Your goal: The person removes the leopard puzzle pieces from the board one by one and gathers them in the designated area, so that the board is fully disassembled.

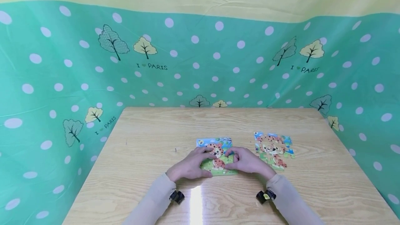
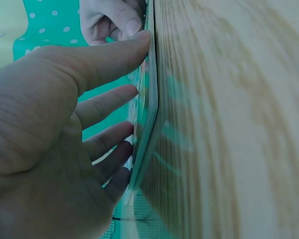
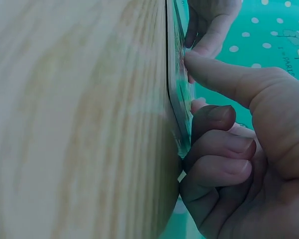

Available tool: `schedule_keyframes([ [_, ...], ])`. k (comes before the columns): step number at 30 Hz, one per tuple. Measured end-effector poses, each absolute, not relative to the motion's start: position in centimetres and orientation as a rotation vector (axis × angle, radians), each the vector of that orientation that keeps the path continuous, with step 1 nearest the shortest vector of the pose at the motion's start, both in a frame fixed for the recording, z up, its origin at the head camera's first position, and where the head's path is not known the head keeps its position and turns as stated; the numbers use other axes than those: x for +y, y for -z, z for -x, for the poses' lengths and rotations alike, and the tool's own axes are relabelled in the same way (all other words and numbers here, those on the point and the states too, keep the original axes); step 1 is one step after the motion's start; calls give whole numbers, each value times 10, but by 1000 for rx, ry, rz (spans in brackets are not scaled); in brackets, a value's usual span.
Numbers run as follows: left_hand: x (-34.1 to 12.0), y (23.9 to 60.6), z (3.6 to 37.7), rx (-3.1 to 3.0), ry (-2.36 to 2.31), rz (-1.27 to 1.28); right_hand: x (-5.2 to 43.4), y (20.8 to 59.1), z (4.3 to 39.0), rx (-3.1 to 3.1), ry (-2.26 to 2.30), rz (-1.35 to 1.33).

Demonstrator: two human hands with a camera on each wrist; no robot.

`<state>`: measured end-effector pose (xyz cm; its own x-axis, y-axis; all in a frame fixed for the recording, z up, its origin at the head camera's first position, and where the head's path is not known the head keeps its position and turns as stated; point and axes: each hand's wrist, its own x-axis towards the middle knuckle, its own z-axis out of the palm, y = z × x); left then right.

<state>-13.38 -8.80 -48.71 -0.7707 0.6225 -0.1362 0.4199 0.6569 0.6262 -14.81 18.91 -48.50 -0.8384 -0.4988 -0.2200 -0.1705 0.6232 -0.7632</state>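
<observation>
Head view: we've got left grip [image 1: 190, 166] and right grip [image 1: 247, 161] fingers pressing puzzle board [image 1: 217, 162] flat on surface [image 1: 150, 138]; loose pieces [image 1: 274, 148] right.

Both hands cover the middle of the puzzle board [image 1: 215, 164] on the desk [image 1: 150, 148], hiding its picture there. From the wrist cameras the board shows only edge-on, blurred, its printed face unreadable.
</observation>
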Motion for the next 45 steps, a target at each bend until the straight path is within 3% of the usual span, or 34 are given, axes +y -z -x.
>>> schedule_keyframes([
  [45,-88,485,132,2526,-836,-811,202,483,150,2421,1304,472],
])
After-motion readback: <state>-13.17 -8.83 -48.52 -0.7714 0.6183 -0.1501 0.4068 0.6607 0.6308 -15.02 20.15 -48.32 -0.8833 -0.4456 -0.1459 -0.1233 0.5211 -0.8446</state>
